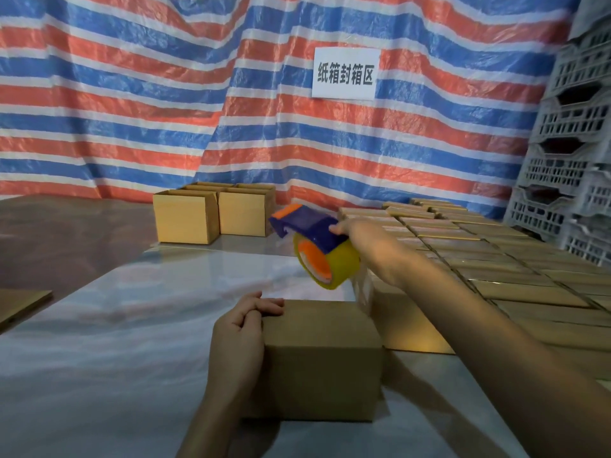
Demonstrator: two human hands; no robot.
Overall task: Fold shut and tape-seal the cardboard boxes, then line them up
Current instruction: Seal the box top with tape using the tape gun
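Brown cardboard box [324,358], small and rectangular, stands on the glossy grey table [132,325] directly before us, with its top flaps folded flat. Our left hand [241,335] holds it at the left end: the palm lies against the side wall and the fingers bend over the top edge. Our right hand [360,238] is raised above the far right corner of the box, and its fingers close around the handle of the blue and orange tape dispenser [307,226], which carries a yellow roll of tape [342,262]. A clear strip seems to go from the roll down to the right end of the box, but it is too faint for us to be sure.

We judge that the box is light and probably empty, so it will slide easily on the smooth table when tape is pulled. The edges and corners are stiff, but the middle of the top will likely give under pressure. We therefore think the best hold is at an edge, where the left hand is, pressing down against the pull. Several open cardboard boxes [188,219] wait at the back of the table, and many closed boxes [496,259] lie in rows at the right.
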